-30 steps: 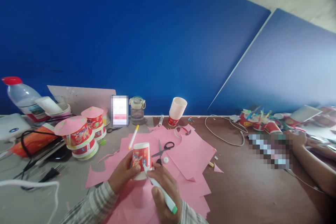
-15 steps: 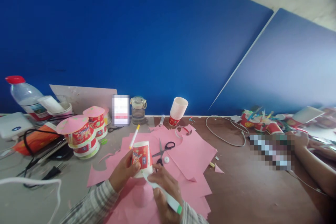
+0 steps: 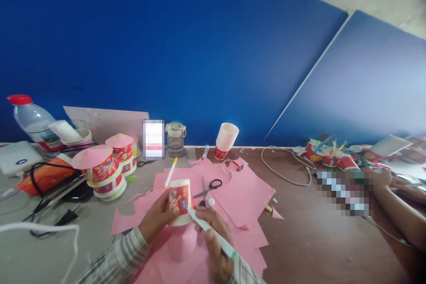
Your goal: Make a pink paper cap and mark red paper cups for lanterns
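Note:
A red-and-white paper cup [image 3: 179,199], printed with a pattern, is gripped upside down in my left hand [image 3: 159,213], its wide rim towards me. In my right hand [image 3: 216,239] is a white marker pen [image 3: 213,233] with a green end; its tip meets the cup's lower right side. Beneath the cup a pink paper cone [image 3: 182,244] rests on sheets of pink paper [image 3: 246,195]. Scissors [image 3: 209,191] with black handles lie just beyond my right hand, by a small white cap [image 3: 211,202]. A yellow-ended marker [image 3: 171,172] lies behind the cup.
Cup lanterns with pink cone tops [image 3: 100,168] stand at left, near cables and a red-capped bottle [image 3: 36,124]. A water jar [image 3: 175,140] and stacked paper cups [image 3: 225,140] stand along the blue partition [image 3: 199,53]. Another person's arm [image 3: 397,208] is at right.
The marker tip has moved up and right along the cup's side, my right hand shifting slightly right with it. My left hand still grips the cup in nearly the same place.

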Demonstrator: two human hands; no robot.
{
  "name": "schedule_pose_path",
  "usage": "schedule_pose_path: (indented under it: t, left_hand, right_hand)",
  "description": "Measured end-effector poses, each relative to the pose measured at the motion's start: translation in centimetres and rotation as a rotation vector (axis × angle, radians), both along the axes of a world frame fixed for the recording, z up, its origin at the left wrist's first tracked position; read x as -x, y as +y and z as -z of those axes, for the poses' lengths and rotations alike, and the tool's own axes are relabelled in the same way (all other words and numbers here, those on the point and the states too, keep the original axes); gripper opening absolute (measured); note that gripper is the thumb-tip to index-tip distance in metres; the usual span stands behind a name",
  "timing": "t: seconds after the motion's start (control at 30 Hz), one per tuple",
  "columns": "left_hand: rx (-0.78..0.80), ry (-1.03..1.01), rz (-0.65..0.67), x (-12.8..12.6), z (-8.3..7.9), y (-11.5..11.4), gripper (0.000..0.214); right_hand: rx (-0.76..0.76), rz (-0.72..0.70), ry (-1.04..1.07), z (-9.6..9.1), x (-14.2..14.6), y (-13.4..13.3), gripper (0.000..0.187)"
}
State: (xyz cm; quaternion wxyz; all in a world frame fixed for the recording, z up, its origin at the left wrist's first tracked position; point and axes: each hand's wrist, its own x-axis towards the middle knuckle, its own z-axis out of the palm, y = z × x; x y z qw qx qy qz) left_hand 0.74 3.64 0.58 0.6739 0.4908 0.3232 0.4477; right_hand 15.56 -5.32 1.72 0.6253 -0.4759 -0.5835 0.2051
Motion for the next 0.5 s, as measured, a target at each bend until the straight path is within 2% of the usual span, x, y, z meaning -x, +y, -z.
schedule_pose_path:
  t: [0.17, 0.5]
  left_hand:
    - [0.009, -0.024, 0.034, -0.14, 0.02, -0.09, 0.042]
    - [0.027, -0.056, 0.058, -0.37, -0.19, -0.58, 0.039]
  right_hand:
    - [0.034, -0.077, -0.027, -0.42, -0.1, 0.28, 0.036]
    - [-0.072, -0.112, -0.089, -0.65, -0.01, 0.49, 0.027]
